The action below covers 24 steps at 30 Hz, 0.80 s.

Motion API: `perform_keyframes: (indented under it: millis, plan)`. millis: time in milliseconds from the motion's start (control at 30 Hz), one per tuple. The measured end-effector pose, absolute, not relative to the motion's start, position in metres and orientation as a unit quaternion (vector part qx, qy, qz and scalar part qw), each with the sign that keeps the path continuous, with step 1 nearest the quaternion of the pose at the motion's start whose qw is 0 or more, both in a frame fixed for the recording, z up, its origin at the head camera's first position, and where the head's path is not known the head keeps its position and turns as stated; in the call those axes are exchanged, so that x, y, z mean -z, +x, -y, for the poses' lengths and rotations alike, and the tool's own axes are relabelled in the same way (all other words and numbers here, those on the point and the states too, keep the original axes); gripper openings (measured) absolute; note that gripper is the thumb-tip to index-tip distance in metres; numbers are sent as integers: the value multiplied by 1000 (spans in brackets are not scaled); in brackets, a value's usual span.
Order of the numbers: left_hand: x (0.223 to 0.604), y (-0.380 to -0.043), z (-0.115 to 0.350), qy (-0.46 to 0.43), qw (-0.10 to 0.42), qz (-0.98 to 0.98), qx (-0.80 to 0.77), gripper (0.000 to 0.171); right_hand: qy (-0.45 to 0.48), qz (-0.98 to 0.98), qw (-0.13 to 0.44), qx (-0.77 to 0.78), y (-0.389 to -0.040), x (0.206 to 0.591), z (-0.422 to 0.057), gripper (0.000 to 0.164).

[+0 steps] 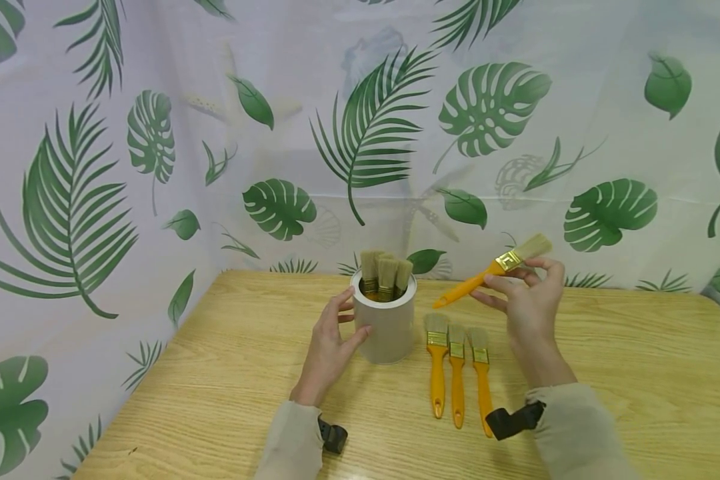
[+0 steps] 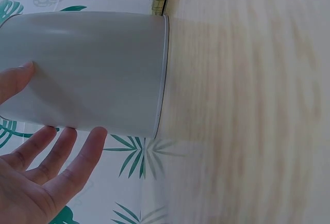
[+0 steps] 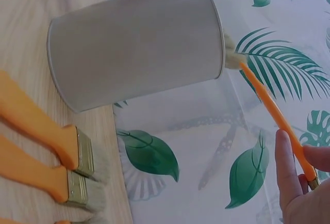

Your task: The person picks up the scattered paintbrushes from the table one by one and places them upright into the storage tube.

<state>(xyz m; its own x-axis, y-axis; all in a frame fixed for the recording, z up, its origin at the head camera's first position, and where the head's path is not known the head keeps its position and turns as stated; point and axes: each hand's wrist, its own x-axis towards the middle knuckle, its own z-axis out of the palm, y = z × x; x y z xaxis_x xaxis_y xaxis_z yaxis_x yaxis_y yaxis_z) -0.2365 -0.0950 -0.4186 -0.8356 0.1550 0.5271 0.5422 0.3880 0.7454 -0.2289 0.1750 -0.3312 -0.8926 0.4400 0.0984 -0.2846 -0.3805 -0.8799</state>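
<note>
Leaf-print sheet (image 1: 216, 173) hangs left and behind; pale wood-grain desk (image 1: 228, 387) runs up to it. Left-hand grip (image 1: 331, 340) is spread round the left side of the can (image 1: 387, 333), thumb on the near wall, fingers on the far-left side. Can stands upright on the desk, stocked brushes (image 1: 387, 275) in it, bristles up. Right of it, three loose brushes (image 1: 457, 380) lie side by side, bristles toward the back. Right-hand grip (image 1: 533, 307) pinches the held brush (image 1: 495, 269) in the air above them, bristles up-right, handle end pointing down-left, near the can but apart.

Hard to see: handles inside the can are hidden, exact count unclear. Right wrist view cuts off the held brush's bristles and most of one loose brush. Left wrist view crops the can's rim end.
</note>
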Motion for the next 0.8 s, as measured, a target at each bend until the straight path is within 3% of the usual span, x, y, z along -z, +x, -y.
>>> perform_keyframes:
  millis: [433,800]
  plan:
    - [417,-236,96,-214,189,812,509,64,-40,498,269,-824,-237,324,-145,51]
    - [415,-235,95,-204,179,814,514,66,86,592,296,-745,-243,328,-113,49]
